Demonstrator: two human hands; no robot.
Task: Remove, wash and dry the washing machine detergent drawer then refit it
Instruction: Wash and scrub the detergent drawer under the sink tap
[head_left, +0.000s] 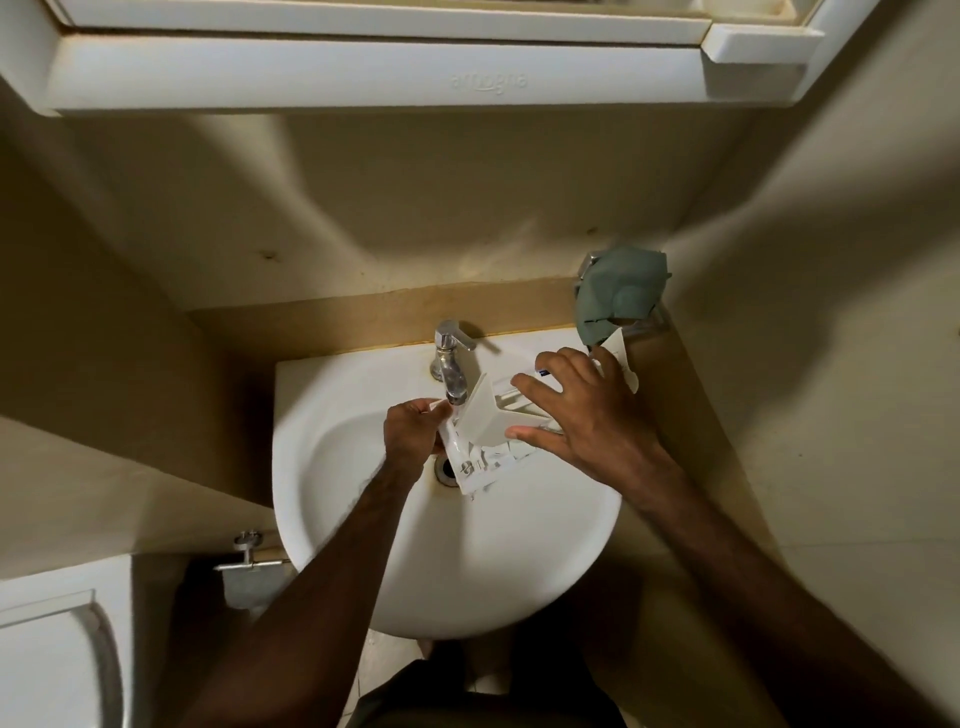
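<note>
Two bare forearms with no sleeves, left hand (413, 431) and right hand (582, 410) without rings, watch or gloves, dark garment (467, 696) below

Detergent drawer (485, 421): white plastic, compartmented, held tilted over the white basin (363, 545), its inner end low near the drain and directly under the tap spout (453, 382). Its front panel end lies raised toward the basin's right rear rim.
</note>
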